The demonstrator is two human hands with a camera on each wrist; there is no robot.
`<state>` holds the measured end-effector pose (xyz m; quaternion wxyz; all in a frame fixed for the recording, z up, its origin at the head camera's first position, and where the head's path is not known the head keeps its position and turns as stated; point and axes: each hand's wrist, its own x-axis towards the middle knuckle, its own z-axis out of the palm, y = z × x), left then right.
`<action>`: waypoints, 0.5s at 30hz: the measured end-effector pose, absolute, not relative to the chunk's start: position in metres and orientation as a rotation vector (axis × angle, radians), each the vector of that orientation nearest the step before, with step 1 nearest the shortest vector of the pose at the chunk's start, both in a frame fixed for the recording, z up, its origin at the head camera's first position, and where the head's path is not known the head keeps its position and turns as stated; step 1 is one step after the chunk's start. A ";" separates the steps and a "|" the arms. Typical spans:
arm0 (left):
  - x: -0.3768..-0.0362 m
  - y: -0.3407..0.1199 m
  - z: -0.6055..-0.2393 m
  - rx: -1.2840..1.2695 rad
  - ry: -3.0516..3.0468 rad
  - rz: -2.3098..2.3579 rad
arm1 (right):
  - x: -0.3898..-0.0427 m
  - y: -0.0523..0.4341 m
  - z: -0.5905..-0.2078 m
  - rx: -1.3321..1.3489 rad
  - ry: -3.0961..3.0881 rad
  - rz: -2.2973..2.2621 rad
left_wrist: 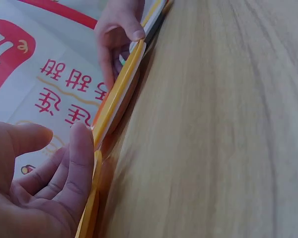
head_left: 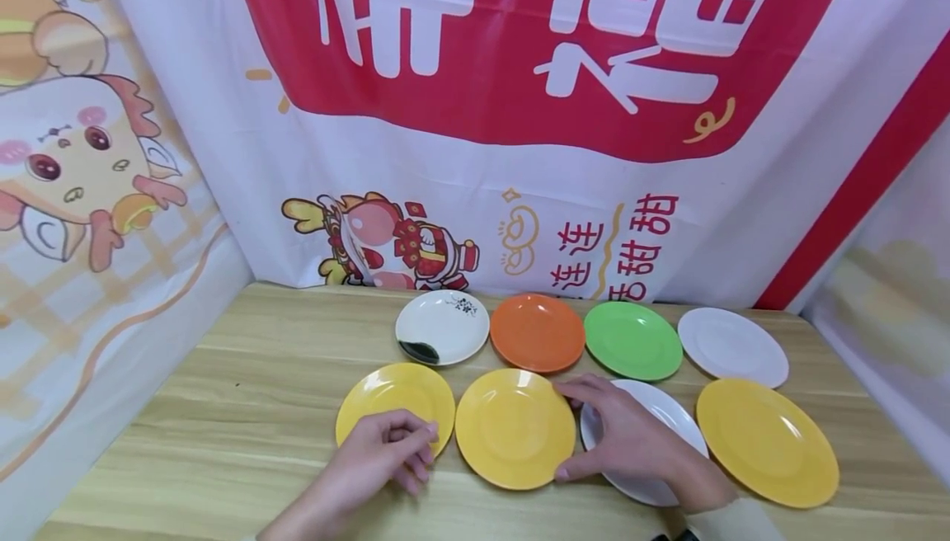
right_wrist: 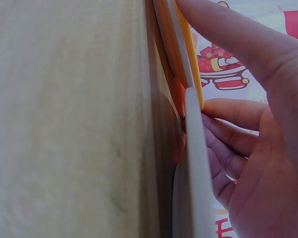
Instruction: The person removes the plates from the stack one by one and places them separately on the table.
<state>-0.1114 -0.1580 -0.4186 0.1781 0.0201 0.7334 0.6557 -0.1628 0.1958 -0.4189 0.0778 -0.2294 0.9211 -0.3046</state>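
In the head view, a yellow plate (head_left: 514,430) sits at the middle of the front row. My right hand (head_left: 631,434) grips it by its right side, thumb at the near rim and fingers at the far rim; the right wrist view shows the thumb (right_wrist: 228,34) across that rim. Under this hand lies a white plate (head_left: 671,409), partly covered. To the left, my left hand (head_left: 382,450) is over the front of another yellow plate (head_left: 393,392), its fingers loosely bent and holding nothing. The left wrist view shows this hand's relaxed fingers (left_wrist: 79,168) beside the plate edges.
Behind stands a row of plates: a white patterned plate (head_left: 443,322), an orange plate (head_left: 536,331), a green plate (head_left: 631,339) and a white plate (head_left: 731,345). A third yellow plate (head_left: 768,442) lies front right. A printed cloth (head_left: 519,236) hangs behind the wooden table (head_left: 245,409).
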 end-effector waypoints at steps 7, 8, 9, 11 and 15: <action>-0.113 -0.148 -0.415 0.075 2.131 1.831 | -0.163 0.195 -0.418 -0.682 2.767 -0.905; -0.114 -0.147 -0.414 0.072 2.146 1.828 | -0.162 0.195 -0.418 -0.683 2.770 -0.901; -0.116 -0.146 -0.413 0.063 2.162 1.823 | -0.162 0.195 -0.418 -0.683 2.772 -0.897; -0.119 -0.144 -0.412 0.045 2.199 1.814 | -0.162 0.194 -0.419 -0.682 2.773 -0.893; -0.128 -0.140 -0.411 0.026 2.257 1.799 | -0.162 0.194 -0.419 -0.677 2.763 -0.903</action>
